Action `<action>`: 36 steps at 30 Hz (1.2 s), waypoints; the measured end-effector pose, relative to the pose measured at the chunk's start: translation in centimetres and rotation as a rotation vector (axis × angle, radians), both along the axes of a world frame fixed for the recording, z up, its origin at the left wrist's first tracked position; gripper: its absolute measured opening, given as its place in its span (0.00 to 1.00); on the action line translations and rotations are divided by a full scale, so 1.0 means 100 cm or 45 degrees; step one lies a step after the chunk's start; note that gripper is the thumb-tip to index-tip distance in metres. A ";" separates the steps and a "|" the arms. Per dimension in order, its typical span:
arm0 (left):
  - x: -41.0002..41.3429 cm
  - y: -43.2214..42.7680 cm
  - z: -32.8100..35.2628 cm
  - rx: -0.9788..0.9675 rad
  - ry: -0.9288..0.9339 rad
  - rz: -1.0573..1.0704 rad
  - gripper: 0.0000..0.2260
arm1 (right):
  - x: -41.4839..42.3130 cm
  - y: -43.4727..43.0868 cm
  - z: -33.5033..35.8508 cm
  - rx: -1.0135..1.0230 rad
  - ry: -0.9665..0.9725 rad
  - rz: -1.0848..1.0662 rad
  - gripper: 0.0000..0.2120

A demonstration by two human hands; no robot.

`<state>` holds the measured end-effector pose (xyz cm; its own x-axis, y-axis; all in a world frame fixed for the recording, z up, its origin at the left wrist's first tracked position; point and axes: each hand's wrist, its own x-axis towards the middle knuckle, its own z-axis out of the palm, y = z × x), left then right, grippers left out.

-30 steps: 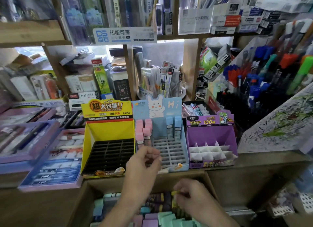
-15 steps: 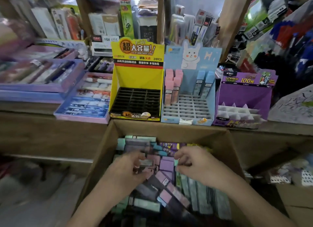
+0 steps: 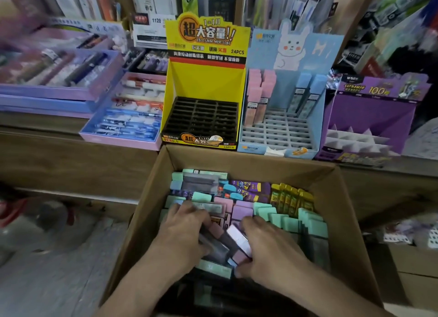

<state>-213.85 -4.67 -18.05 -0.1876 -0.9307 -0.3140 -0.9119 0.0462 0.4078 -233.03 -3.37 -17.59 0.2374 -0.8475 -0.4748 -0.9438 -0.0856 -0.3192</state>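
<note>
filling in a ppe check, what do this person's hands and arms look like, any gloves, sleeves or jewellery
The left hand and right hand are bare: no gloves, rings or bracelets show. The left forearm and right forearm are uncovered as well, with no sleeve, watch or band before the frame's bottom edge.

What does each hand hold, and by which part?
The right hand pinches a slim plastic case with a pale pink cap at that capped end. The left hand grips neighbouring cases; where exactly cannot be told.
</note>
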 end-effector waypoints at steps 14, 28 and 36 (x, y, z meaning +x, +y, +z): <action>-0.006 0.000 0.001 0.145 0.041 -0.115 0.13 | -0.004 0.003 -0.014 0.190 -0.167 -0.103 0.20; -0.002 0.000 -0.005 0.433 0.044 -0.118 0.21 | -0.004 -0.007 -0.014 0.415 -0.304 -0.169 0.14; -0.004 0.002 -0.006 0.383 0.014 -0.174 0.22 | 0.001 0.000 -0.017 0.341 -0.385 -0.165 0.15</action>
